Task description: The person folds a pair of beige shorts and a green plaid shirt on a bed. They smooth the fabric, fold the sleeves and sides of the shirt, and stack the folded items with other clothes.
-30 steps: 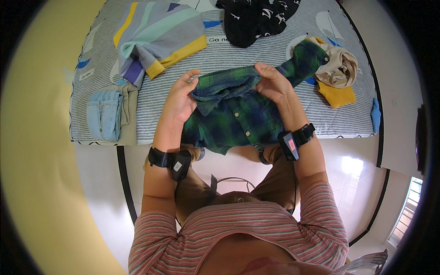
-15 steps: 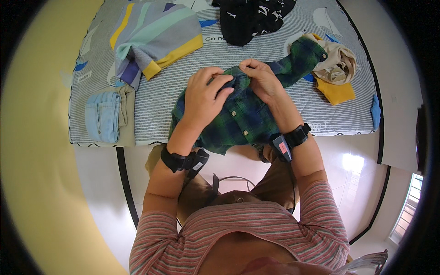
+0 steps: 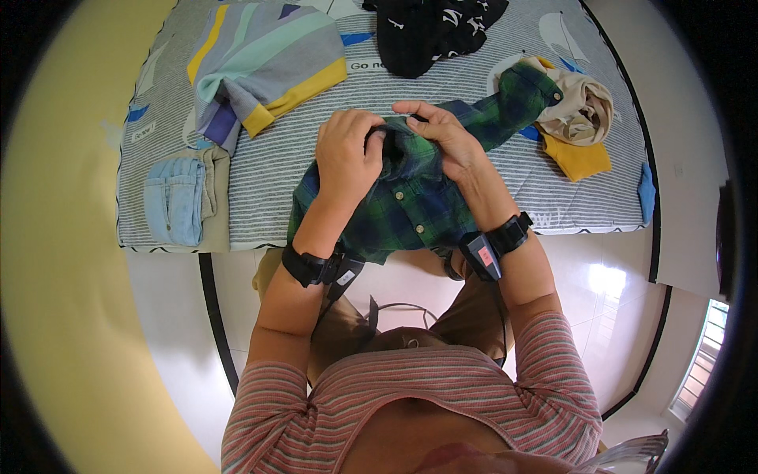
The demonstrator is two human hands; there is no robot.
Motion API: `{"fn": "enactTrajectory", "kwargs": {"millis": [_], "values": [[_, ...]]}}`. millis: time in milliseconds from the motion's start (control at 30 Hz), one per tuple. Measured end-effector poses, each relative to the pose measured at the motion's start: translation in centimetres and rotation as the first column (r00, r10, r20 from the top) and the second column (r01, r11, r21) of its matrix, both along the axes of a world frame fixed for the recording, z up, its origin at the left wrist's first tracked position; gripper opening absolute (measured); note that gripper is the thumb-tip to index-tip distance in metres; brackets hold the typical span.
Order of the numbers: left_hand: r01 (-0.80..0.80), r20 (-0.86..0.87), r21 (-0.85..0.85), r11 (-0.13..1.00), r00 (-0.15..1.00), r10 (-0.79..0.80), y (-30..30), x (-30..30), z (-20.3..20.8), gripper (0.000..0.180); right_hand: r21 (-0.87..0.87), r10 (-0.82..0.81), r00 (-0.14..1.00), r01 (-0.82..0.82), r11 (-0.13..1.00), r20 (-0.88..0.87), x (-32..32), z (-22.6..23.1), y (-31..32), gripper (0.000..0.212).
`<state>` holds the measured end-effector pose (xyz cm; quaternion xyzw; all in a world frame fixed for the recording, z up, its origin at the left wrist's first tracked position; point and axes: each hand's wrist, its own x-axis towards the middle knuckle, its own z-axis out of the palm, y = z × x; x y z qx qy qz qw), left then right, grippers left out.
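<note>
A green and navy plaid shirt (image 3: pixel 395 209) with pale buttons lies at the bed's near edge, its lower part hanging over. One sleeve stretches right, ending in a buttoned cuff. My left hand (image 3: pixel 347 150) is closed on the collar's left side, thumb against curled fingers. On the collar's other side, my right hand (image 3: pixel 448 142) has its thumb at the fabric's edge and its index finger stretched to the left; its remaining fingers are mostly hidden. Between both hands the collar stands raised, with a dark opening beside my left thumb.
Folded light blue jeans (image 3: pixel 175 201) lie on beige cloth at the left. Behind are a striped grey, mint and yellow garment (image 3: pixel 272 63) and a black patterned garment (image 3: pixel 430 35). Beige cloth (image 3: pixel 588 110) and a yellow garment (image 3: pixel 580 158) lie right, near a blue cloth (image 3: pixel 647 193).
My left hand has closed on the collar, its fingers drawn together. My right thumb and index finger have moved apart from a pinch. The collar has turned and opened slightly between them.
</note>
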<state>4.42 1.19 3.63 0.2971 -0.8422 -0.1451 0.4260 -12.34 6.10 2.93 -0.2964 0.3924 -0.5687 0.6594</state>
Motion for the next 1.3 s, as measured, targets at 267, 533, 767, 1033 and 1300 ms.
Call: {"fn": "enactTrajectory", "kwargs": {"millis": [267, 533, 767, 1033, 1300], "values": [[0.119, -0.015, -0.070, 0.990, 0.993, -0.120, 0.2, -0.4, 0.8, 0.016, -0.042, -0.084, 0.987, 0.079, 0.996, -0.134, 1.1, 0.4, -0.1, 0.022], [0.125, -0.176, 0.326, 0.937, 0.982, -0.070, 0.4, -0.4, 0.3, 0.009, -0.286, -0.309, 0.634, 0.142, 0.948, -0.709, 0.9, -0.7, 0.1, 0.020], [0.052, -0.066, 0.169, 0.984, 0.997, -0.041, 0.0, -0.3, 0.4, 0.011, -0.617, -0.605, 0.193, -0.005, 0.787, -0.772, 3.0, 2.3, 1.5, 0.020], [0.080, 0.120, 0.033, 0.996, 0.989, -0.084, 0.9, -0.4, 0.7, 0.020, -0.575, -0.576, -0.009, -0.052, 0.816, -0.817, 2.8, 1.0, 1.3, 0.015], [-0.010, 0.146, 0.051, 0.999, 0.989, 0.003, -0.4, 1.7, -0.2, 0.022, -0.560, -0.568, 0.084, 0.105, 0.822, -0.819, 1.6, 0.9, 0.6, 0.019]]}}
